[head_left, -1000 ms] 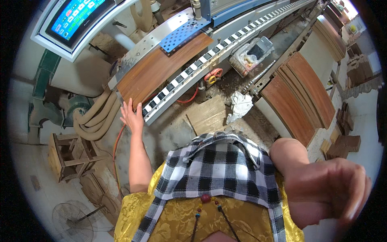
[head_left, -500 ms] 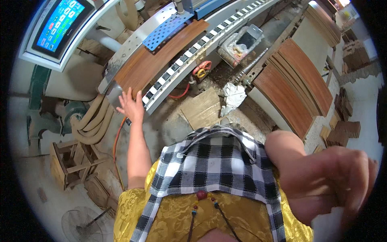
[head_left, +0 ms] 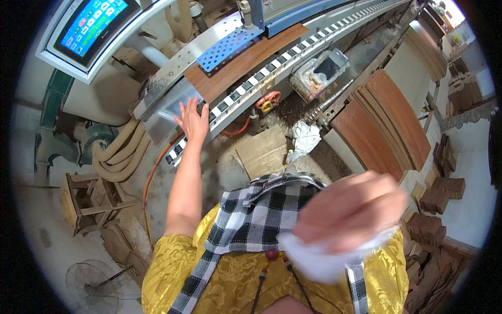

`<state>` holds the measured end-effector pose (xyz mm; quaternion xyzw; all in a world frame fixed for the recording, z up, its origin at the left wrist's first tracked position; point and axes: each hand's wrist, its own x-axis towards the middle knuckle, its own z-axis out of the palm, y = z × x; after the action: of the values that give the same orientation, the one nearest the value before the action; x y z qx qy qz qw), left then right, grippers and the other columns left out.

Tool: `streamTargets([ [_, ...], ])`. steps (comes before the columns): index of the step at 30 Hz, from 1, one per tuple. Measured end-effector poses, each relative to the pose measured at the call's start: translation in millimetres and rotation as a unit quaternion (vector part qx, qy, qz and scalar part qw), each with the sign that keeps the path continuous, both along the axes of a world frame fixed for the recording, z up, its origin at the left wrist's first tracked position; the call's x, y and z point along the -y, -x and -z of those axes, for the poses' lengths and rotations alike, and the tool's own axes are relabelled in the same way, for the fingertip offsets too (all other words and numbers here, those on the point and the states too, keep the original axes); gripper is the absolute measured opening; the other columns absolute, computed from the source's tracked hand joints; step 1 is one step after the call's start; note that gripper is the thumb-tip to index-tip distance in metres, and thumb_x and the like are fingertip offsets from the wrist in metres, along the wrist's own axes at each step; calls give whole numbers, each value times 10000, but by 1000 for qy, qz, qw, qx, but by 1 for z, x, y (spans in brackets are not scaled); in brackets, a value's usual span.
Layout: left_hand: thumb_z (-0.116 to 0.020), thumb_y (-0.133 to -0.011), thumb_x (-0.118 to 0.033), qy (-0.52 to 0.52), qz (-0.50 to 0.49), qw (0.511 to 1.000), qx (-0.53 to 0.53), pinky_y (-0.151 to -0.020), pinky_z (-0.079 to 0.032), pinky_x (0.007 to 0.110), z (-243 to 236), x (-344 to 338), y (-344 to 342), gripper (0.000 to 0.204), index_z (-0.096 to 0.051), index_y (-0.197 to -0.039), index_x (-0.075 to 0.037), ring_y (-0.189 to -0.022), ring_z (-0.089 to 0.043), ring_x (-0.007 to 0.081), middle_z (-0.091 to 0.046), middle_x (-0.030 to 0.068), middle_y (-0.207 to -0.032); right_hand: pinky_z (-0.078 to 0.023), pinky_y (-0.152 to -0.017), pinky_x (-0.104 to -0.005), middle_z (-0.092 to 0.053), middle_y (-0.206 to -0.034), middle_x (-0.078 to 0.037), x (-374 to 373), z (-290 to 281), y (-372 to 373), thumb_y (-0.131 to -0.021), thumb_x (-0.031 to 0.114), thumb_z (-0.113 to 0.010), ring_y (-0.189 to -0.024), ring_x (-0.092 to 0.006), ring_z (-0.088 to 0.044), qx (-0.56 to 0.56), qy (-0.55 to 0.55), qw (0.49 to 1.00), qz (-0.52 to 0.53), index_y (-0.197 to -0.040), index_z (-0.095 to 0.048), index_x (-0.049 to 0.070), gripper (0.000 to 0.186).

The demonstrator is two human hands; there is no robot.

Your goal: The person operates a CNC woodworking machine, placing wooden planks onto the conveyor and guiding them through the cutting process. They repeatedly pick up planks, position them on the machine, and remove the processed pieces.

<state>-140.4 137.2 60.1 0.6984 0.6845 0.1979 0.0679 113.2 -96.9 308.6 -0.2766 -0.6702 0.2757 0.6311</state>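
A reddish-brown wood panel [head_left: 238,65] lies on the machine's feed bed, partly beneath a blue perforated plate [head_left: 230,48]. My left hand [head_left: 192,123] is open at the panel's near end, fingers spread; whether the fingertips touch it I cannot tell. Under that hand shows the bare metal bed [head_left: 170,112], beside a track of black and white pads [head_left: 256,78]. In front of my chest, blurred by motion, my right hand [head_left: 355,209] is closed on a soft white cloth [head_left: 334,261], which hangs below the fingers.
A lit control screen [head_left: 94,26] stands at upper left. Brown panels [head_left: 366,136] are stacked to the right, near a crumpled white cloth [head_left: 304,140] and a clear plastic bin [head_left: 321,73]. Hoses [head_left: 123,157], a wooden stool [head_left: 91,201] and a fan [head_left: 91,285] are at left.
The wood panel has slid forward along the bed, away from my left hand, uncovering metal. My right hand has swung inward from the far right to my chest with the white cloth.
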Motion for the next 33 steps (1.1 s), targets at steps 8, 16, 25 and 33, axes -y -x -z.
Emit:
streamTargets([
  [8, -551, -873, -327, -21, -12, 999, -28, -1078, -75, 587, 6, 26, 46, 430, -526, -1271, -167, -1350, -275, 306, -426, 99, -1393, -459, -513, -346, -494, -715, -83, -6, 14, -15, -726, 82, -536, -605, -212, -536, 507, -3, 855, -108, -969, -559, -67, 286],
  [16, -527, -894, -313, -39, -4, 998, -40, -1084, -93, 568, 9, 24, 50, 410, -519, -1275, -164, -1342, -293, 289, -404, 90, -1409, -381, -564, -269, -589, -692, -15, -10, 7, 30, -785, 208, -620, -642, -139, -512, 780, 23, 613, -125, -727, -634, 11, 205],
  [25, -480, -915, -281, -61, -18, 996, -67, -1077, -113, 575, 20, 28, 50, 379, -512, -1276, -169, -1338, -306, 265, -404, 59, -1409, -503, -660, -331, -649, -787, -121, -14, 36, -82, -831, 206, -581, -734, -242, -639, 236, 156, 951, -126, -934, -685, 40, 222],
  [33, -451, -924, -275, -82, -26, 990, -110, -1086, -154, 533, 16, 22, 42, 360, -522, -1260, -167, -1318, -339, 249, -437, 40, -1382, -427, -904, -439, -513, -1246, -110, -39, 319, -205, -797, 85, -531, -1123, -332, -477, 535, 355, 684, 347, -1198, -528, 95, 401],
])
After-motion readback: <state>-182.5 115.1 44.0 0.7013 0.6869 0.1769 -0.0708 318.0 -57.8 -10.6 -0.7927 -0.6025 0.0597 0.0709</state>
